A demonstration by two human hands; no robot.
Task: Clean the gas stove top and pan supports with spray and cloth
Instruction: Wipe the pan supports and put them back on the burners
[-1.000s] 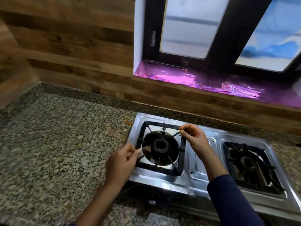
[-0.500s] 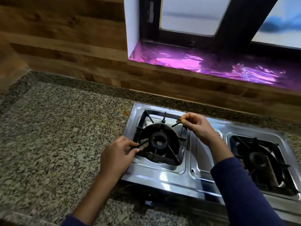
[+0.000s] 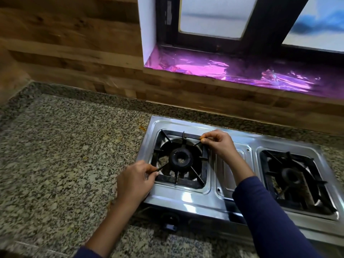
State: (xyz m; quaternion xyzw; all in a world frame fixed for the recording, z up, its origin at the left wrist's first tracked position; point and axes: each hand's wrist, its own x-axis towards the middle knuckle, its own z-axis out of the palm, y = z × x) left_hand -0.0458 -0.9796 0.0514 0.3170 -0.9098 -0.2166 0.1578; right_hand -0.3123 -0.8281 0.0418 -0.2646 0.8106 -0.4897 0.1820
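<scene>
A two-burner steel gas stove stands on the granite counter. Its left black pan support sits around the left burner. My left hand pinches the support's near-left prong. My right hand pinches its far-right corner prong. The right pan support sits over the right burner, untouched. No spray bottle or cloth is in view.
Speckled granite counter stretches to the left of the stove, with small orange crumbs near the stove's back-left corner. A wooden wall rises behind. The window sill is lined with shiny purple foil. Stove knobs face the front edge.
The view has shifted down and closer to the stove. Both hands keep their pinch on the left pan support, which seems to sit lower and flatter around the burner.
</scene>
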